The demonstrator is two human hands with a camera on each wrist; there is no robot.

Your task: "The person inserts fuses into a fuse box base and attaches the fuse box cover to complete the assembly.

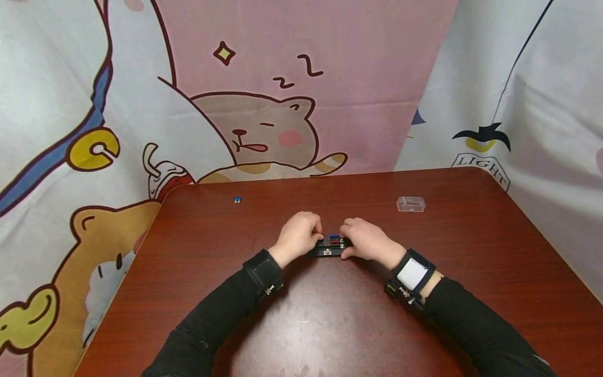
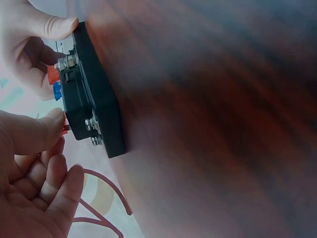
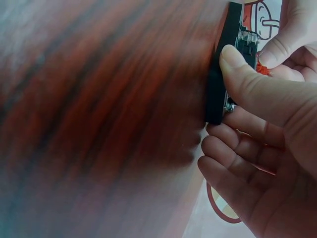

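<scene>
A black fuse block (image 1: pixel 328 252) with metal screw terminals lies on the table between both hands. My left hand (image 1: pixel 299 235) is at its left end, thumb and index finger pinching a red blade fuse (image 2: pixel 65 131) at the top of the block. The other left fingers curl loosely below. My right hand (image 1: pixel 367 242) grips the right end, thumb (image 3: pixel 234 57) pressed against the base's near side and fingers round the far side. Between the hands, another red fuse (image 2: pixel 53 74) and a blue fuse (image 2: pixel 57 91) stick up from the block.
Small blue pieces (image 1: pixel 237 199), apparently fuses, lie at the back left of the brown table (image 1: pixel 301 324). A clear plastic cover (image 1: pixel 411 204) sits at the back right. Behind the table's far edge hangs a printed cloth (image 1: pixel 367 94).
</scene>
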